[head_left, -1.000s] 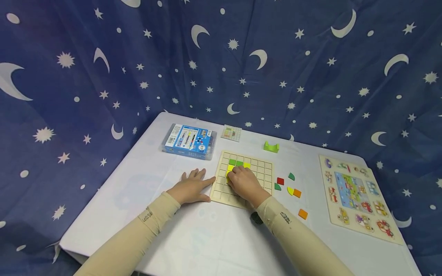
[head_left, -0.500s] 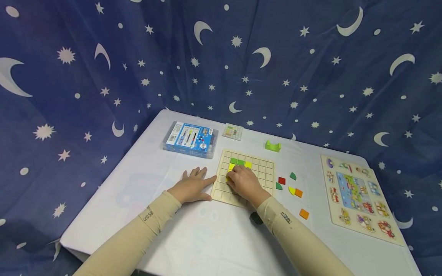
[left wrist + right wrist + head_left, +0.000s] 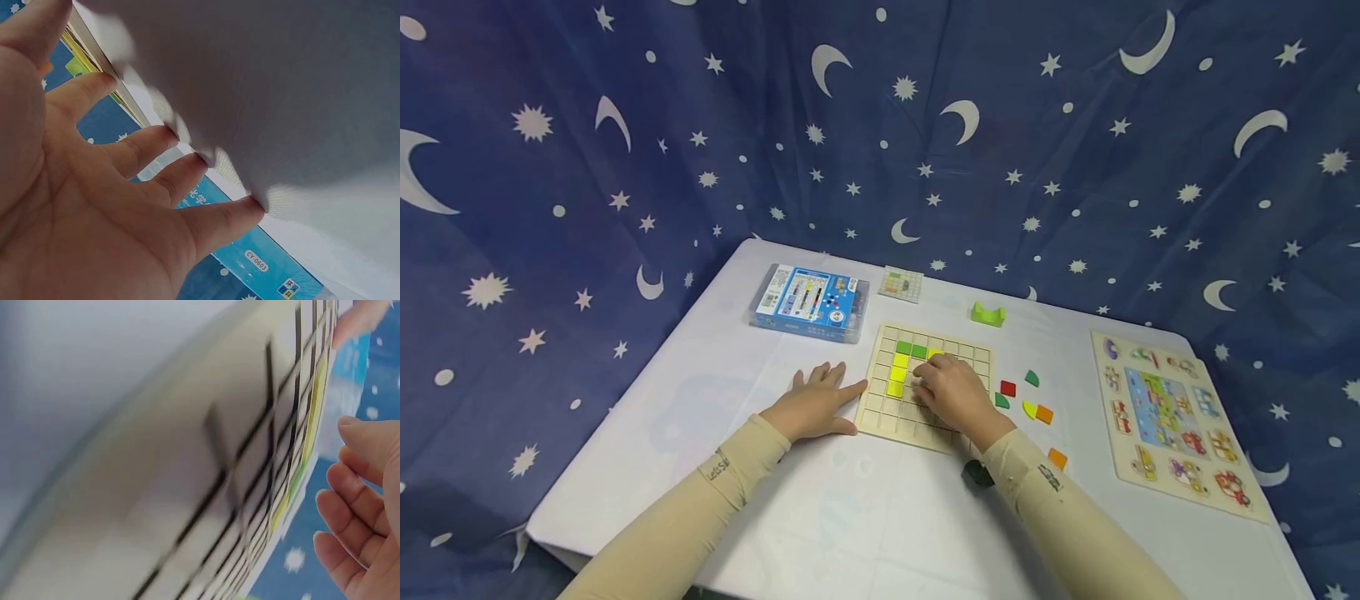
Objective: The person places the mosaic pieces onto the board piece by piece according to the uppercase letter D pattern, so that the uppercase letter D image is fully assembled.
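Note:
A wooden grid board point(image 3: 887, 423) lies at the middle of the table. Two green squares point(image 3: 912, 349) sit side by side in its upper rows, with a column of yellow squares point(image 3: 897, 374) below them at the left. Another yellow square point(image 3: 934, 353) shows beside the right hand's fingers. My left hand point(image 3: 812, 406) rests spread on the tablecloth, fingertips down in the left wrist view, its index finger at the board's left edge. Over the board hovers my right hand point(image 3: 953, 393), its fingers loosely bent and nothing between them in the right wrist view.
Right of the board lie loose pieces: a red square point(image 3: 1008, 388), green quarter-circles, a yellow one and orange squares point(image 3: 1057, 459). Behind are a blue box point(image 3: 808, 304), a pattern card point(image 3: 901, 284) and a green holder point(image 3: 988, 314). A picture puzzle point(image 3: 1105, 400) lies far right.
My right hand has lifted off the yellow column and moved right, uncovering the lowest yellow square. My left hand stays in place.

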